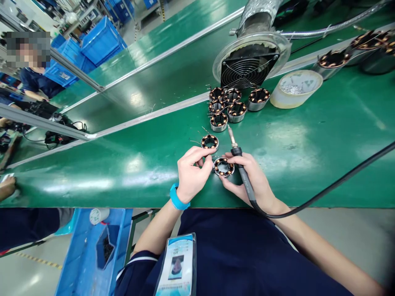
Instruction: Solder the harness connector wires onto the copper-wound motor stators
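Where our hands meet: one wound stator [224,167] lies flat on the bench, lower centre of frame, pinched from both sides.
Left hand [193,172]: fingers curled in narrow, thumb and fingertips at the stator's left rim; blue wristband [178,199] on the wrist.
Right hand [249,181]: closed round the soldering iron [242,174], fingertips against the stator's right rim. The iron's tip points up-frame, clear of the stator.
Cable [339,181]: black, runs from the iron off to the right edge.
Loose stator [210,142]: just above our left knuckles, apart from the held one.
Surface: glossy green bench mat [308,144]; green conveyor belt [173,78] beyond a metal rail.
Room: factory floor; blue crates [101,39] and another person [37,82] upper left.
Count: one held, one loose, six in the cluster [228,107] at centre, eight in all. More at upper right, too blurred to count. One extractor fan [249,70], one pale roll [296,88].
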Demonstrator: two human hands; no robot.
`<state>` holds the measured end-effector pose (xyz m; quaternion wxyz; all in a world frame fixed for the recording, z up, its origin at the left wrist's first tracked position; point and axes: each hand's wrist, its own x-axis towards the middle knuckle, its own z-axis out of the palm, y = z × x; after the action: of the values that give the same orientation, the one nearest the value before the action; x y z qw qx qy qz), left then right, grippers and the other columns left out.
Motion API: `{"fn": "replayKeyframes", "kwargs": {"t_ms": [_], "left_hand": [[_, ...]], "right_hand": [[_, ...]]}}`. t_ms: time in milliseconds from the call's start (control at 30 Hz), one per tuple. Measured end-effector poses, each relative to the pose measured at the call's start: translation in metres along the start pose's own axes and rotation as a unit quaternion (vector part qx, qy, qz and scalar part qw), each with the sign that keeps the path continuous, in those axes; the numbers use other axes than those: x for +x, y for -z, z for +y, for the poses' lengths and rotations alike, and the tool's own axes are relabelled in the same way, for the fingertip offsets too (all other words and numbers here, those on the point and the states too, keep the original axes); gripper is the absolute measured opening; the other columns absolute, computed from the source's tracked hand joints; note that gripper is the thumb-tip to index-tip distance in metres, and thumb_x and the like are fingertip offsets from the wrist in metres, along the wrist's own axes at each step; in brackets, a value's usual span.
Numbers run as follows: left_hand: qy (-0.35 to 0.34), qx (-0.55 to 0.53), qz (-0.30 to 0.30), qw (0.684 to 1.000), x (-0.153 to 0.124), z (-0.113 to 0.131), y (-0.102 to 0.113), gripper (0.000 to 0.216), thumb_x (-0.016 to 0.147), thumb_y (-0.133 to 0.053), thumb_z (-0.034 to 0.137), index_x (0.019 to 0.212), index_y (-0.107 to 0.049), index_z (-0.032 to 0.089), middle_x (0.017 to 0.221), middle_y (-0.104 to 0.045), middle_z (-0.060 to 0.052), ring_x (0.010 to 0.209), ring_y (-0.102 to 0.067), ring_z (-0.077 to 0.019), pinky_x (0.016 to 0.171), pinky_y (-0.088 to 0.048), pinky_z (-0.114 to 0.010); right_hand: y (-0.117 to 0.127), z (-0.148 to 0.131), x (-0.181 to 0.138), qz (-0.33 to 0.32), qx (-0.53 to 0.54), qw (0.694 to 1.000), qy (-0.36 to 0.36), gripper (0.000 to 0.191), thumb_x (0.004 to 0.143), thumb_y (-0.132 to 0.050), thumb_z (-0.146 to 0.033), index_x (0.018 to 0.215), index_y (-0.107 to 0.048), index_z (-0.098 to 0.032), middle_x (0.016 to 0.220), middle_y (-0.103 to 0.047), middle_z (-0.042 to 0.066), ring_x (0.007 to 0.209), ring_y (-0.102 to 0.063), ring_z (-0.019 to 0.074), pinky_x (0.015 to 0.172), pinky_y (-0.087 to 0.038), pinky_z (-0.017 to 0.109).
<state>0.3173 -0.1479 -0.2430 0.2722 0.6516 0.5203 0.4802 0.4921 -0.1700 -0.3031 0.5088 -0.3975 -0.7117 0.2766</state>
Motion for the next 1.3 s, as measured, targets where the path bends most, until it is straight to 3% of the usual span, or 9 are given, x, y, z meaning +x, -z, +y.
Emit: {"fn": "replayKeyframes", "kwargs": {"t_ms": [233, 467, 1067, 1300], "left_hand": [[0.000, 0.014, 0.009, 1.000, 0.006, 0.003, 0.014, 0.015, 0.092, -0.067, 0.018, 0.100, -0.079, 0.019, 0.086, -0.070, -0.003, 0.070, -0.055, -0.0101, 0.063, -0.045, -0.023], [-0.030, 0.095, -0.083, 0.992, 0.006, -0.013, 0.035, 0.021, 0.097, -0.064, 0.021, 0.113, -0.077, 0.022, 0.086, -0.071, -0.003, 0.076, -0.055, -0.0130, 0.072, -0.047, -0.026], [-0.098, 0.121, -0.090, 0.984, 0.007, -0.012, 0.034, 0.026, 0.098, -0.064, 0.021, 0.123, -0.072, 0.024, 0.089, -0.073, -0.002, 0.079, -0.057, -0.0145, 0.078, -0.049, -0.030], [-0.108, 0.107, -0.149, 0.977, 0.015, -0.010, 0.028, 0.026, 0.096, -0.066, 0.019, 0.120, -0.074, 0.024, 0.093, -0.077, -0.003, 0.086, -0.064, -0.0157, 0.080, -0.054, -0.031]], "right_hand": [[0.001, -0.004, 0.001, -0.015, 0.015, 1.000, -0.007, 0.049, 0.086, -0.072, -0.015, 0.128, -0.051, -0.028, 0.130, -0.061, 0.011, 0.123, -0.063, 0.0284, 0.101, -0.056, 0.047], [0.002, -0.006, 0.003, -0.019, 0.021, 1.000, -0.014, 0.051, 0.083, -0.071, -0.012, 0.126, -0.051, -0.028, 0.129, -0.061, 0.011, 0.122, -0.063, 0.0290, 0.099, -0.057, 0.046], [0.002, -0.006, 0.003, -0.021, 0.017, 1.000, -0.007, 0.055, 0.082, -0.072, -0.011, 0.129, -0.050, -0.030, 0.129, -0.061, 0.011, 0.122, -0.063, 0.0296, 0.099, -0.057, 0.048], [0.002, -0.005, 0.003, -0.021, 0.022, 1.000, -0.005, 0.052, 0.084, -0.072, -0.013, 0.129, -0.050, -0.028, 0.129, -0.061, 0.012, 0.122, -0.062, 0.0294, 0.099, -0.057, 0.048]]}}
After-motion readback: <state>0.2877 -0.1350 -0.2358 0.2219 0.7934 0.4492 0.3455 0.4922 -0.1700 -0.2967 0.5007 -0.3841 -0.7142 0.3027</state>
